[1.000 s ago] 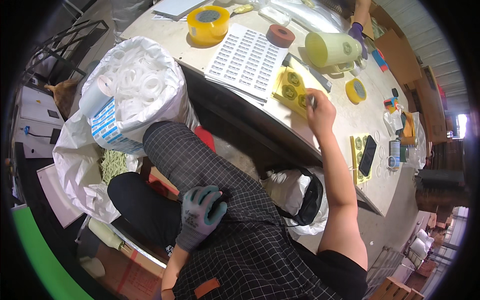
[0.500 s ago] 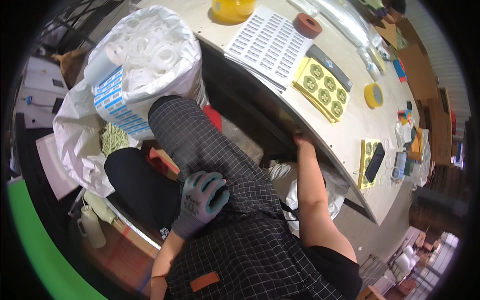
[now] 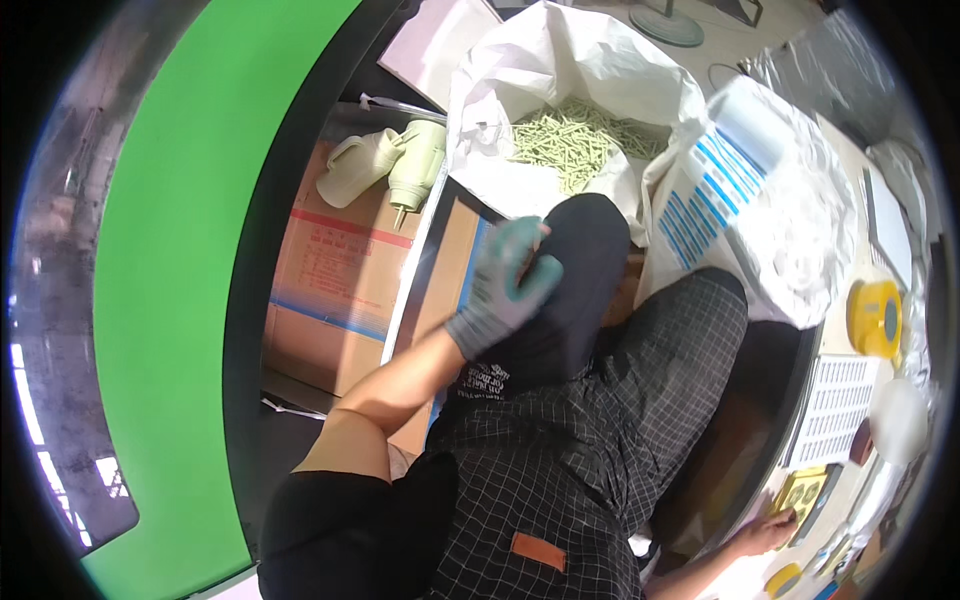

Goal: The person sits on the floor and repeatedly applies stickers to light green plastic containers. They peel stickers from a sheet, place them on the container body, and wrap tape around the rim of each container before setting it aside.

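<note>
My left hand (image 3: pixel 505 288), in a grey glove with teal-coated fingers, hovers beside my dark-clad knee (image 3: pixel 590 250). Its fingers are loosely bent with the thumb apart, and I see nothing in it. At the lower right, my bare right hand (image 3: pixel 765 534) is at the worktable's edge, against yellow sheets of round green stickers (image 3: pixel 803 490). The fingers there are small and partly hidden, so whether they grip a sheet cannot be made out. A white sack of short pale-green sticks (image 3: pixel 570 145) stands open beyond my knees.
A second white sack holds clear plastic rings (image 3: pixel 800 235), with a blue-and-white label strip (image 3: pixel 715 190) hanging over it. Pale-green bottle-like plastic parts (image 3: pixel 415 165) lie on a cardboard box (image 3: pixel 340 260). A green machine panel (image 3: pixel 190 250) rises at left. Yellow tape (image 3: pixel 875 318) and printed label sheets (image 3: pixel 832 408) sit on the table.
The view has swung left, bringing the green panel and boxes in. My left hand has lifted from my lap toward the knee. My right hand has gone from below the table edge to the sticker sheets.
</note>
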Demonstrator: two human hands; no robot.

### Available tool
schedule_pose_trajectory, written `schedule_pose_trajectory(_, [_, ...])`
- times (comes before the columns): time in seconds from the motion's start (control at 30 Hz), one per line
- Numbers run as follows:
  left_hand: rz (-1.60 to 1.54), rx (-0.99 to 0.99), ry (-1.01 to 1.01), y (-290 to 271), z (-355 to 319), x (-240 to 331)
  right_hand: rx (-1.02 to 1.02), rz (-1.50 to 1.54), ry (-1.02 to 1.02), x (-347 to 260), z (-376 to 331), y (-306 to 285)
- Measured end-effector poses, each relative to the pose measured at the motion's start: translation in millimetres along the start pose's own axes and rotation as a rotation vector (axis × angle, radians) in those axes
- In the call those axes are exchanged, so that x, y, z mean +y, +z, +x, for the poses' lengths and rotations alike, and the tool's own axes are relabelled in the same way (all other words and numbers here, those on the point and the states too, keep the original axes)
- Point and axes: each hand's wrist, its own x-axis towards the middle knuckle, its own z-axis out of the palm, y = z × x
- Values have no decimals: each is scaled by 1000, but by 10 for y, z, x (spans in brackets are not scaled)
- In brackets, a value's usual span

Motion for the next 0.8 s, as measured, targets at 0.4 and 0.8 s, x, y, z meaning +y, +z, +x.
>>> schedule_pose_trajectory(0.4, [679,14,-852,-61,35,-3532,-150,154,-743,-2031,-344,241])
schedule_pose_trajectory(0.8, [904,-58,-658,-831,-239,-3345,-587,562,-724,-3162,-945,32])
